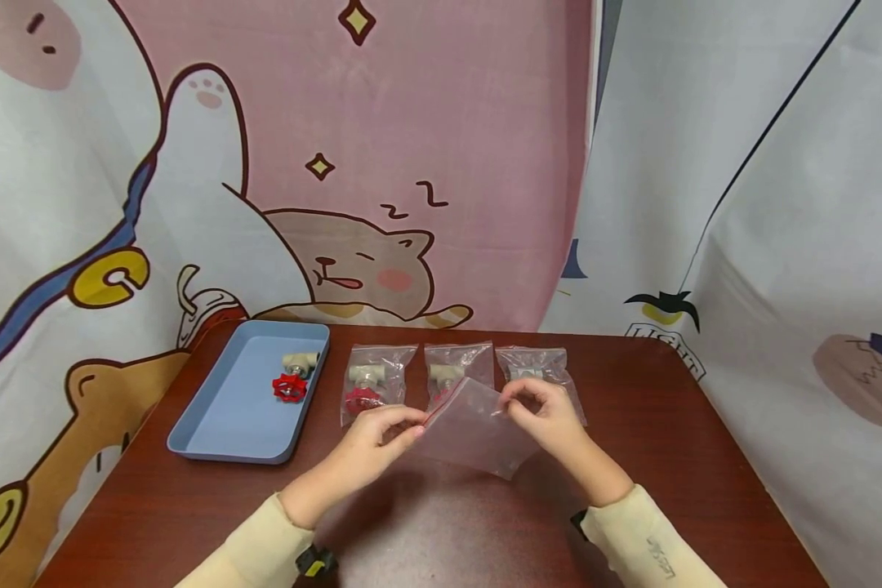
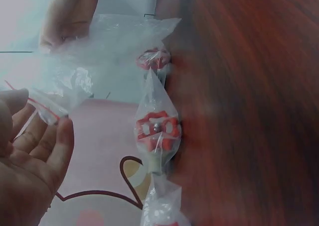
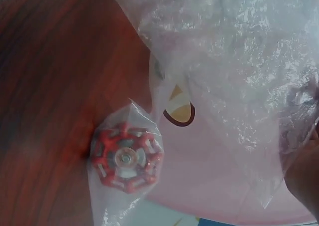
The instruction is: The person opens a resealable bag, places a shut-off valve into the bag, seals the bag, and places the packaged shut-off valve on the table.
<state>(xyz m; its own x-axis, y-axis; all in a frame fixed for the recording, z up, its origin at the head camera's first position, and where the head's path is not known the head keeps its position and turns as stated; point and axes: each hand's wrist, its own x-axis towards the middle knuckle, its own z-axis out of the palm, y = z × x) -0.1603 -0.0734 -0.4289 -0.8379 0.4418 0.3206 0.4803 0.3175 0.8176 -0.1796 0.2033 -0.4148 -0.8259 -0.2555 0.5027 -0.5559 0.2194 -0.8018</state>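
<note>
A clear zip bag (image 1: 478,441) with a red seal line hangs tilted above the table between both hands. My left hand (image 1: 367,449) pinches it at the red-lined edge; that grip also shows at the left hand (image 2: 35,151) in the left wrist view. My right hand (image 1: 554,416) pinches the bag's other side with thumb and forefinger. Only transparent film shows inside it. Behind stand three bagged valves: the left one (image 1: 365,380), the middle one (image 1: 444,374), partly covered by the held bag, and the right one (image 1: 532,362), partly behind my right hand.
A blue tray (image 1: 220,408) lies at the left of the brown table (image 1: 676,457). In it rests an unbagged valve (image 1: 294,380) with a red handwheel, near the tray's right side. A printed curtain (image 1: 470,163) hangs behind the table's far edge.
</note>
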